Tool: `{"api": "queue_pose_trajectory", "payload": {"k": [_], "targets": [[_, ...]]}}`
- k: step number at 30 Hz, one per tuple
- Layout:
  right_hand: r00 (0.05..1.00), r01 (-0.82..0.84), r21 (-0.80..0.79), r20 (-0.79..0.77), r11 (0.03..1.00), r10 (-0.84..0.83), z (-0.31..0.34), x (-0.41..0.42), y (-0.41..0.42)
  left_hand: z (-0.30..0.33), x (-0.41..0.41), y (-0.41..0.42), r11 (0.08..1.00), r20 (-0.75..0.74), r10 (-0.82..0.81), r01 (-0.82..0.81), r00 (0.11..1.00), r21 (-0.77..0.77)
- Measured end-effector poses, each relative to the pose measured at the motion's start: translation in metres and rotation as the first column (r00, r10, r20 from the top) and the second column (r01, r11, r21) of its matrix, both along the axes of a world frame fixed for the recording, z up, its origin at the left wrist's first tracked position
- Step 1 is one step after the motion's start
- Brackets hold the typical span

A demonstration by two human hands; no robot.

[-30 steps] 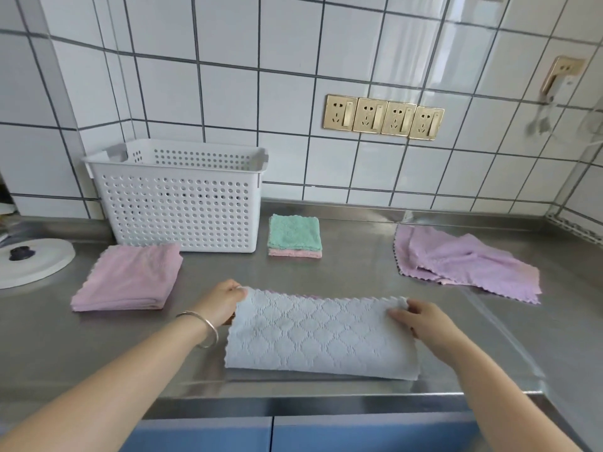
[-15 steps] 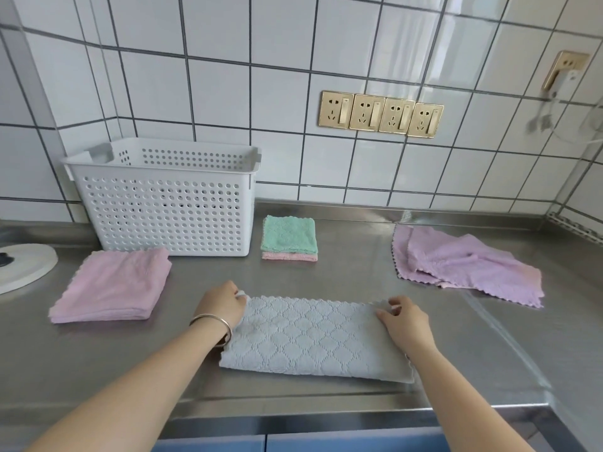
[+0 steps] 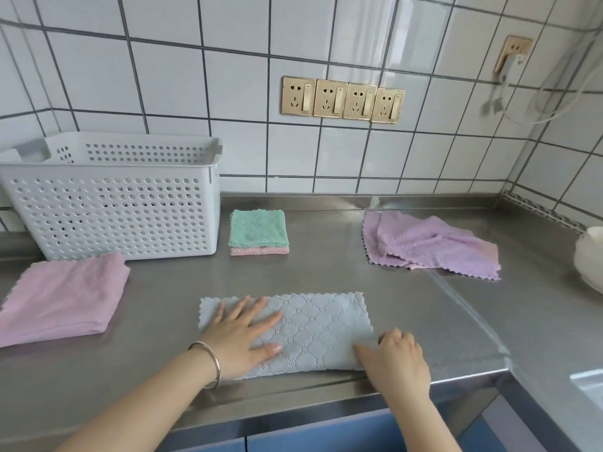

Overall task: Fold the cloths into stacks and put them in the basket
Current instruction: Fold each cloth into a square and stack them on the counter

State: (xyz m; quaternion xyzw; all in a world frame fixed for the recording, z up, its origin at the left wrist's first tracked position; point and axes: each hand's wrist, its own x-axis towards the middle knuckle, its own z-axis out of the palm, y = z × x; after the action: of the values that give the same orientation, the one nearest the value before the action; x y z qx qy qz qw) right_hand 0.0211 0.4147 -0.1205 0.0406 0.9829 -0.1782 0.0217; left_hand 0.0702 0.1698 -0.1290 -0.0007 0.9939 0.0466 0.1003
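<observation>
Where it pinched an edge before, left hand (image 3: 243, 334) now flat on grey cloth (image 3: 313, 324), right hand (image 3: 396, 357) gripping corner.

On the counter (image 3: 326, 272), the basket (image 3: 111, 203) stands back left, a small folded stack (image 3: 258, 231) just right of it.

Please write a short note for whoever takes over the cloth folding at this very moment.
Hands: left hand lies flat on the grey cloth; right hand grips its near right corner.
Things: grey cloth folded to a strip at the counter's front edge; green-on-pink stack right of the basket; folded pink cloth in front of it; purple cloths loose at the right.
Done: two piles folded.
Left: finish the grey, fold the purple, load the basket.
</observation>
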Motion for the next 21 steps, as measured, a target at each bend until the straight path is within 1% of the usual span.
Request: {"api": "queue_pose_trajectory", "payload": {"k": [5, 8, 10, 12, 13, 14, 15, 16, 17, 19, 21], "targets": [[0.990, -0.012, -0.004, 0.138, 1.000, 0.012, 0.011, 0.004, 0.002, -0.003, -0.002, 0.003, 1.000, 0.003, 0.010, -0.010, 1.000, -0.004], [0.985, 0.010, -0.068, 0.174, 0.998, 0.002, 0.017, 0.007, -0.001, -0.002, -0.002, 0.002, 1.000, 0.007, 0.016, -0.016, 1.000, 0.001], [0.991, 0.032, -0.165, 0.131, 0.986, -0.011, 0.017, 0.009, -0.004, 0.002, -0.005, 0.004, 0.997, 0.005, 0.047, -0.047, 0.999, 0.060], [0.999, 0.041, -0.228, -0.001, 0.973, -0.042, 0.014, 0.011, -0.009, 0.011, -0.007, 0.012, 0.981, -0.078, 0.076, -0.061, 0.994, 0.184], [0.994, 0.029, -0.237, -0.093, 0.971, -0.052, 0.013, 0.013, -0.014, 0.017, -0.006, 0.020, 0.957, -0.143, 0.098, -0.053, 0.985, 0.285], [0.980, 0.018, -0.226, -0.189, 0.974, -0.062, 0.013, 0.015, -0.019, 0.024, -0.006, 0.030, 0.912, -0.204, 0.132, -0.038, 0.970, 0.409], [0.954, -0.004, -0.217, -0.293, 0.976, -0.061, 0.013, 0.018, -0.027, 0.030, -0.007, 0.040, 0.843, -0.233, 0.183, -0.030, 0.955, 0.537], [0.911, -0.043, -0.204, -0.410, 0.978, -0.046, 0.011, 0.021, -0.035, 0.036, -0.007, 0.050, 0.756, -0.221, 0.234, -0.035, 0.947, 0.653], [0.867, -0.099, -0.184, -0.499, 0.978, -0.007, 0.010, 0.023, -0.043, 0.042, -0.008, 0.059, 0.675, -0.186, 0.281, -0.056, 0.942, 0.736], [0.804, -0.195, -0.099, -0.585, 0.976, 0.101, 0.011, 0.027, -0.060, 0.045, -0.016, 0.070, 0.557, -0.119, 0.368, -0.116, 0.922, 0.822], [0.770, -0.237, -0.069, -0.621, 0.969, 0.144, 0.009, 0.030, -0.071, 0.044, -0.023, 0.074, 0.466, -0.055, 0.456, -0.186, 0.889, 0.865]]}}
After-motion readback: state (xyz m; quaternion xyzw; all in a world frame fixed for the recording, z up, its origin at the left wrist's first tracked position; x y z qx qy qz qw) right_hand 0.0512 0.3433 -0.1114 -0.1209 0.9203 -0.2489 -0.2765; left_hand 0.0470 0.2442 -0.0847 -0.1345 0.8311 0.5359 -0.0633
